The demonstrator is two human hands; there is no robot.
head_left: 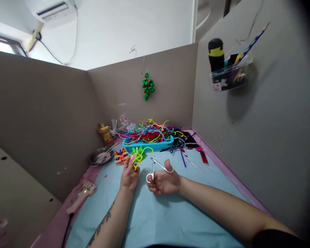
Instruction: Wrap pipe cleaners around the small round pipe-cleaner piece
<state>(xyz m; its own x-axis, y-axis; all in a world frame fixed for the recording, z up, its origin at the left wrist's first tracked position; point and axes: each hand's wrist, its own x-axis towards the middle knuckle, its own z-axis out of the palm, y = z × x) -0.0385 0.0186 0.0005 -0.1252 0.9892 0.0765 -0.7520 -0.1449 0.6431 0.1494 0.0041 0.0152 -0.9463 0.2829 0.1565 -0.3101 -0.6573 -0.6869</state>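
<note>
Between the fingers of my left hand is a small yellow and pink pipe-cleaner craft, with a yellow-green strand curling up to the right. My right hand has its fingers in the handle loops of silver scissors. The handles are spread apart, and the short blades point up and left, a little away from the craft. Just behind my left hand, an orange and beige pipe-cleaner piece and a green one rest on the blue cloth.
A blue tray heaped with pipe cleaners stands at the back. To the left are a metal bowl, a jar and a pink glue gun with a cord. Grey partitions enclose the desk; a plastic bin hangs on the right one.
</note>
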